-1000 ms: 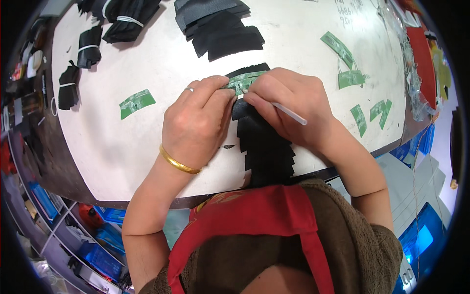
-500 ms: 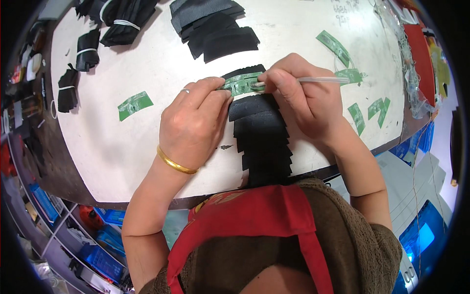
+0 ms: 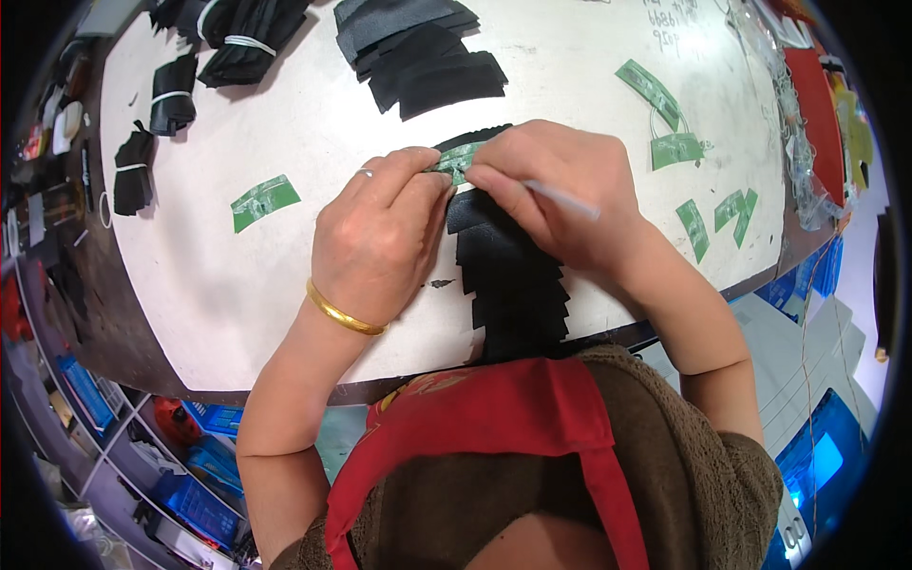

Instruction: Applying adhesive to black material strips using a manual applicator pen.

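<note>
Head view, left grip: the left hand has thumb and fingertips pressed together on the near end of a green label strip, pinching it just above the middle of the frame.
Right grip: the right hand pinches the other end of the same strip, and a thin white pen-like stick lies clamped between its fingers, pointing right.
Strip position: held on top of the upper end of a fanned row of black fabric pieces that runs down the centre toward the tabletop's near edge.
Wrist: a gold bangle sits on the left wrist.
Tabletop: white tabletop; one loose green strip lies left of the hands, several more green strips at upper right.
Farther out: a pile of black pieces at top centre, banded black bundles at upper left.
</note>
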Demonstrator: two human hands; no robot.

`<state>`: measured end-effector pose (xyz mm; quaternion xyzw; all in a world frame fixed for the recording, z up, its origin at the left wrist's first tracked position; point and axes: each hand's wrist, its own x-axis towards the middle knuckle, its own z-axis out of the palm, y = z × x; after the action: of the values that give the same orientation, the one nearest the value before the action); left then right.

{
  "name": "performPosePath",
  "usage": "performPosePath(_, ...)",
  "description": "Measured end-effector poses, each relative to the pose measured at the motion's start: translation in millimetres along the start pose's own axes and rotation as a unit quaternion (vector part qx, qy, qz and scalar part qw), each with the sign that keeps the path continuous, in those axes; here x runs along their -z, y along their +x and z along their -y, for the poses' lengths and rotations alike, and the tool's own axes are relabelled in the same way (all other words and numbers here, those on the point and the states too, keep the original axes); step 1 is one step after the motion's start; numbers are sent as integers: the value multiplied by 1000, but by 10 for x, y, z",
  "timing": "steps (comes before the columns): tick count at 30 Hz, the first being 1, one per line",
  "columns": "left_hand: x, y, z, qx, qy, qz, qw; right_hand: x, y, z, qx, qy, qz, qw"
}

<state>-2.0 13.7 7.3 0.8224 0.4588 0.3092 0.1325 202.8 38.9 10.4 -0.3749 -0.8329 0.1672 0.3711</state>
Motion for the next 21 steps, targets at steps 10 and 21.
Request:
performPosePath(10,-9,-5,45,-10,-18,8,1000,145,107,-86,-190,143,42,970)
performPosePath(21,83,-57,72,-69,-69,57,994,188,66,16,-361,313,-13,878)
